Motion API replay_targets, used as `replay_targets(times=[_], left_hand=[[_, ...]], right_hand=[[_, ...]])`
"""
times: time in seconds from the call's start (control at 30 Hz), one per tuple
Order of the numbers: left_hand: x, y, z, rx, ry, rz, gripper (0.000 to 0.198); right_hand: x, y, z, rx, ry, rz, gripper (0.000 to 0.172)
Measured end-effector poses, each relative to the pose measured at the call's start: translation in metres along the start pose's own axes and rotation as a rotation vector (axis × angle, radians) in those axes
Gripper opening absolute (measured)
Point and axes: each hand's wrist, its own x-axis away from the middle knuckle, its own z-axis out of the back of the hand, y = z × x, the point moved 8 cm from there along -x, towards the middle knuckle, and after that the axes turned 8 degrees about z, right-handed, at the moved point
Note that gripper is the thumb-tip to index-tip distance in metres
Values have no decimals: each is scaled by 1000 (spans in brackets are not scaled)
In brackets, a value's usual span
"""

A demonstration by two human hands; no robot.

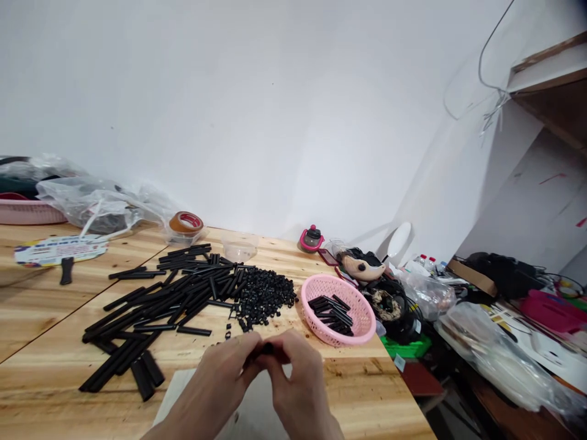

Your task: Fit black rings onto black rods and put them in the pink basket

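Note:
My left hand [227, 373] and my right hand [296, 376] meet at the fingertips, low in the middle of the view. Between them they pinch a small black piece [267, 348], mostly hidden by the fingers. Beyond my hands lies a heap of small black pieces [263, 293]. Many long black tubes [151, 311] are spread to the left of that heap. To the right, a pink basket [314, 324] holds several short black tubes [334, 313]. A pale sheet [257, 406] lies on the wooden table beneath my hands.
At the back stand a roll of brown tape [186, 222], a clear bowl [239, 247] and a pink-and-black container [312, 238]. A printed fan [62, 250] and plastic bags [101, 205] are at the left. Cables and bagged items crowd the right side.

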Motion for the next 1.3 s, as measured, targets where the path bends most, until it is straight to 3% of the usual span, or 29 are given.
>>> replay_targets(times=[0.13,0.23,0.27,0.33,0.4,0.5,0.6,0.7,0.87,0.97,1.03,1.1,1.2,1.3], left_hand=[[-2,-12,-9,-29,-27,60,12],[-11,-17,-8,-20,-66,81,6],[-15,-16,-7,57,-120,97,6],[-22,-13,-6,317,-297,154,7],[-27,-9,2,519,-384,197,20],[-29,-18,15,629,-359,240,39],[-22,-38,20,614,-298,259,42],[-11,-56,33,411,-198,217,33],[-7,-72,83,-142,45,71,25],[-17,-89,98,-387,85,26,27],[-27,-107,96,-486,55,55,27],[-35,-120,93,-513,30,86,27],[-40,-124,92,-493,39,89,26],[-41,-113,95,-427,66,85,21]], right_hand=[[7,17,-11,35,-16,-62,18],[6,39,-22,-107,-32,-155,9],[3,46,-22,-203,-20,-208,5],[-3,57,-22,-441,0,-340,18],[-7,62,-22,-651,7,-452,31],[-9,59,-21,-769,7,-505,38],[-8,50,-18,-767,4,-481,38],[-18,39,11,-646,57,-343,34],[-53,49,116,-77,251,-65,30],[-67,58,135,358,243,51,35],[-67,49,113,532,216,192,39],[-62,43,63,493,57,279,30],[-51,47,-17,371,-192,222,21],[-48,56,-58,343,-237,184,23]])
